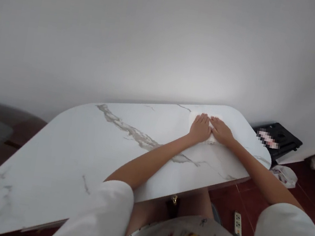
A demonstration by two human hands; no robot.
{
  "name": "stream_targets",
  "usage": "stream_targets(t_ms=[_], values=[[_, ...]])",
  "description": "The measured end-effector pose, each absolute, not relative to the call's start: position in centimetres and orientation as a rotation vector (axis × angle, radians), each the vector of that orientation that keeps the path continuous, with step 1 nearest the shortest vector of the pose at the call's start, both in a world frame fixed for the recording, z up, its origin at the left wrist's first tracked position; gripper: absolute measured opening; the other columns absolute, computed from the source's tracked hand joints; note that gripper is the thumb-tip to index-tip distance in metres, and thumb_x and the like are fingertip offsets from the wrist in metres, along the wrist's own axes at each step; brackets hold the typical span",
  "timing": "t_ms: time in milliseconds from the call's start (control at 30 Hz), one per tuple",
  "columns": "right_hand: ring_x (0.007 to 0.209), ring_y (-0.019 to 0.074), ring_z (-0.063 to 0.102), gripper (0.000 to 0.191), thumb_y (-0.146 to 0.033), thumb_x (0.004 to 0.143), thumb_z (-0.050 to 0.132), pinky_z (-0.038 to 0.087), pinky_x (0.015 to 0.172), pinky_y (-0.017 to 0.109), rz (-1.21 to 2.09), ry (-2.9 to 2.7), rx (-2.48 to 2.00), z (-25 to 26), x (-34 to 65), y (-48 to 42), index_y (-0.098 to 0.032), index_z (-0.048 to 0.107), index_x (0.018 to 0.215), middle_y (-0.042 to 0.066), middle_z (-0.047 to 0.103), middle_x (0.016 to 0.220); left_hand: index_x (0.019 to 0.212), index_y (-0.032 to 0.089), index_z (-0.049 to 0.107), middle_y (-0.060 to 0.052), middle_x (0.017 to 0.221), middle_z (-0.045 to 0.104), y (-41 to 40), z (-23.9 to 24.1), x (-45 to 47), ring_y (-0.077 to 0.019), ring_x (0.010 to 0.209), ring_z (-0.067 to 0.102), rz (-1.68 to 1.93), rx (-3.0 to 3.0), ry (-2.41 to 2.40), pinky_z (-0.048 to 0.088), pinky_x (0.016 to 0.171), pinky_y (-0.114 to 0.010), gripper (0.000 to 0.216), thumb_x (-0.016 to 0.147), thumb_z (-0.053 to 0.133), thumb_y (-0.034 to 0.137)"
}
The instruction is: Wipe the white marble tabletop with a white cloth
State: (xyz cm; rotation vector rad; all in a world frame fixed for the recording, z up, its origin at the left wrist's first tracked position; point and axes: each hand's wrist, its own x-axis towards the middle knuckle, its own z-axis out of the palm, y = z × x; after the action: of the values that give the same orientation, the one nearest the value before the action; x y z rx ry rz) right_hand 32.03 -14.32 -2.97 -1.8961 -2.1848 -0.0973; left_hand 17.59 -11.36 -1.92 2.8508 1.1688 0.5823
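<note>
My left hand (200,128) and my right hand (221,131) lie side by side, fingers stretched flat, on a white cloth (195,116) at the far right part of a white marble-patterned table (80,149). Both palms press down on the cloth, which barely stands out from the tabletop. Most of the cloth is hidden under my hands. Both arms reach forward across the table from white sleeves.
A pale wall rises right behind the table. A black device (279,140) lies on the red tiled floor to the right, next to a crumpled white bag (285,175). A power strip (237,223) lies on the floor under the table edge.
</note>
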Motion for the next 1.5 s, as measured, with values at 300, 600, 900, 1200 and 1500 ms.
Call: stream_targets(t_ms=[300,600,900,1200,1500], values=[[0.137,0.0190,0.025,0.062,-0.018,0.081,0.036,0.026,0.113,0.043,-0.034,-2.227,-1.738,-2.7,30.3,-28.5,-0.022,0.033,0.143,0.002,0.033,0.147,0.139,0.011,0.033,-0.010,0.150,0.027,-23.8,-1.5,14.7,-0.0237,0.139,0.021,0.375,2.562,1.164,0.018,0.114,-0.040,0.059,0.082,0.039,0.023],[0.135,0.0189,0.031,0.063,-0.012,0.079,0.036,0.028,0.111,0.046,0.018,-2.167,-1.714,-2.4,37.4,-30.7,-0.026,0.037,0.141,0.001,0.038,0.145,0.141,0.004,0.026,-0.012,0.151,0.022,-26.2,-0.5,21.3,-0.0212,0.141,0.014,0.354,2.408,1.082,0.012,0.116,-0.038,0.062,0.083,0.034,0.022],[0.135,0.0184,0.030,0.058,-0.016,0.082,0.032,0.026,0.112,0.040,-0.117,-2.213,-1.809,-2.6,40.4,-23.3,-0.016,0.037,0.140,0.005,0.037,0.146,0.136,0.007,0.039,-0.009,0.146,0.035,-18.9,-1.2,25.1,-0.0188,0.136,0.027,0.499,2.504,1.160,0.020,0.113,-0.034,0.051,0.087,0.029,0.018],[0.136,0.0174,0.029,0.059,-0.020,0.082,0.032,0.023,0.113,0.037,-0.081,-2.245,-1.827,-2.7,38.2,-11.5,-0.015,0.038,0.140,0.004,0.036,0.146,0.135,0.006,0.040,-0.013,0.143,0.040,-9.1,-2.1,23.4,-0.0218,0.132,0.033,0.594,2.633,1.309,0.023,0.110,-0.037,0.049,0.089,0.030,0.020],[0.133,0.0172,0.035,0.058,-0.018,0.079,0.031,0.025,0.113,0.038,0.004,-2.251,-1.634,-3.2,41.1,-1.8,-0.016,0.045,0.136,0.002,0.042,0.142,0.133,0.003,0.041,-0.017,0.139,0.042,-1.8,-2.5,26.0,-0.0257,0.128,0.036,0.682,2.650,1.462,0.025,0.107,-0.039,0.048,0.090,0.031,0.022]])
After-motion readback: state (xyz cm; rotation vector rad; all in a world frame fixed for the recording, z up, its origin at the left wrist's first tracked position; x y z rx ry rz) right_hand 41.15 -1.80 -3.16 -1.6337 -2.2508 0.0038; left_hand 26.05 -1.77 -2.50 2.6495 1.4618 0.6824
